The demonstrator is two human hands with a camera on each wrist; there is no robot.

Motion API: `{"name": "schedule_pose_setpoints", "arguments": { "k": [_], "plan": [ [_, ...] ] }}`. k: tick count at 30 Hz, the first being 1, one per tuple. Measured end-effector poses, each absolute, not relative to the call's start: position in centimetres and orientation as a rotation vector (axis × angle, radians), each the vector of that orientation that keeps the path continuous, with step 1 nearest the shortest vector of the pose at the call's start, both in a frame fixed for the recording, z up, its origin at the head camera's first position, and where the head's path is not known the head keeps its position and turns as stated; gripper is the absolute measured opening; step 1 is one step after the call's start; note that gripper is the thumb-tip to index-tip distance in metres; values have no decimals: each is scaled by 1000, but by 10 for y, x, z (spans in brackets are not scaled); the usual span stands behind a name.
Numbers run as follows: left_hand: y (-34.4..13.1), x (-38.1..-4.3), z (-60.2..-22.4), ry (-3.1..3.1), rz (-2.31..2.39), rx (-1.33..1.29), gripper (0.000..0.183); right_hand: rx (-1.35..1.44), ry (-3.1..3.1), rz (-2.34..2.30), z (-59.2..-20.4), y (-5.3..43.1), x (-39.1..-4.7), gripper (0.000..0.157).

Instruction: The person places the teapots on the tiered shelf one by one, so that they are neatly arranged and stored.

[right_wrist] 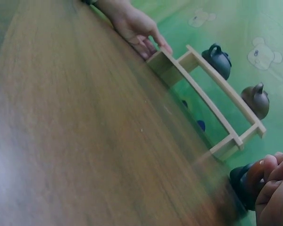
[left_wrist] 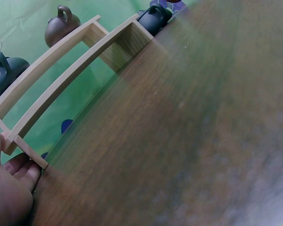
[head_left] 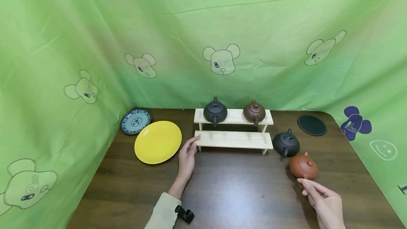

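Right hand (head_left: 325, 200): you pinch the orange-brown teapot (head_left: 300, 169) between thumb and fingers, at what looks to be its handle. The pot sits just beyond your fingertips; whether its base touches the desk (head_left: 235, 183) cannot be told. Likely reason for the grip: the handle is slim enough to pinch and leaves body and lid untouched. No finger secures the lid, so a sharp tilt might unseat it.

Left hand (head_left: 187, 158): you grip the left end of the wooden stand (head_left: 235, 140), a fingertip on the lower tier, other fingers curled beneath, beside the leg. Read as a brace, since the stand looks light and could slide if bumped.

Beyond your left hand and to its right, the upper tier carries a black teapot (head_left: 211, 112) and, farther right, a dark-brown teapot (head_left: 252, 114), set well apart, perhaps to avoid knocking. A second black teapot (head_left: 284, 146) stands beyond your right hand, between the orange-brown pot and the stand; contact between these two pots unclear.

Left of your left hand: yellow plate (head_left: 158, 142), with a blue-patterned plate (head_left: 127, 126) farther out. Well beyond your right hand: dark round mat (head_left: 312, 125).
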State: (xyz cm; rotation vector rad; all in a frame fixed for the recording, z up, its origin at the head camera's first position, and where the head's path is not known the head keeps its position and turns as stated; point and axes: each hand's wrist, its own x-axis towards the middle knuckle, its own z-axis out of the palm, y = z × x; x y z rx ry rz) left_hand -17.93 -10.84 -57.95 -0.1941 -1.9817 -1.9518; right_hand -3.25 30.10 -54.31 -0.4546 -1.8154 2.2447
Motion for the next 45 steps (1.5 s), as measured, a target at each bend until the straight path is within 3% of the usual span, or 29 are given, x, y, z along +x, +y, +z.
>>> {"name": "schedule_pose_setpoints", "arguments": {
  "k": [11,16,30,45],
  "plan": [
    [-113,-189,-600,-1998,-1968,-148,26,-481,-1857,2198,-533,295,-25,22],
    [-109,-184,-589,-1976,-1942,-215,28,-449,-1860,2163,-525,293,-25,22],
    [-115,-195,-608,-2045,-2032,-73,26,-343,-1870,2165,-513,272,-35,17],
    [-117,-195,-608,-2044,-2035,-104,27,-184,-1987,2091,-509,252,-47,14]
  ]
}}
